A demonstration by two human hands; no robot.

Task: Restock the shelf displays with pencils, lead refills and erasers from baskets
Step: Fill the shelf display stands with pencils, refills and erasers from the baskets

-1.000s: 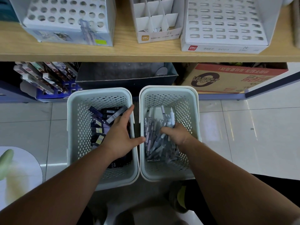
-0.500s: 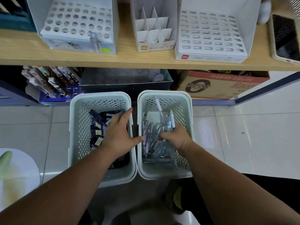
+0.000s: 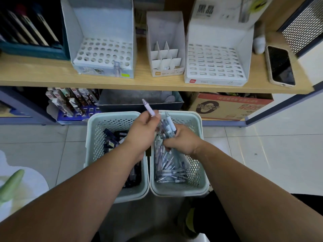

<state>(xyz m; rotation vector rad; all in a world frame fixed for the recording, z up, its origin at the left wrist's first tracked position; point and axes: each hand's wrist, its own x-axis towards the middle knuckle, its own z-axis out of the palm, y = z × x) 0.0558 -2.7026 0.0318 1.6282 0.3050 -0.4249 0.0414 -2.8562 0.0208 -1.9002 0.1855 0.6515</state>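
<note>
Two pale perforated baskets stand on the floor. The left basket [image 3: 95,137] holds dark lead refill boxes [image 3: 111,139]; the right basket [image 3: 197,165] holds several loose pencils [image 3: 167,170]. My left hand [image 3: 141,131] pinches one pale purple pencil [image 3: 148,109] that points up and left. My right hand [image 3: 183,140] grips a bunch of pencils [image 3: 167,126] above the right basket. On the wooden shelf [image 3: 148,82] stand three white displays: a round-hole pencil display [image 3: 103,55], a divided box [image 3: 165,58] and a slotted display [image 3: 216,63].
A phone [image 3: 280,66] lies on the shelf's right end. Beneath the shelf sit a rack of packaged items [image 3: 70,102], a grey tray [image 3: 139,100] and a cardboard carton [image 3: 230,105]. Tiled floor [image 3: 262,151] spreads to the right.
My left hand left the refill basket and crossed to the right hand, taking one purple pencil. My right hand rose out of the basket with a bunch of pencils. The view tilted up.
</note>
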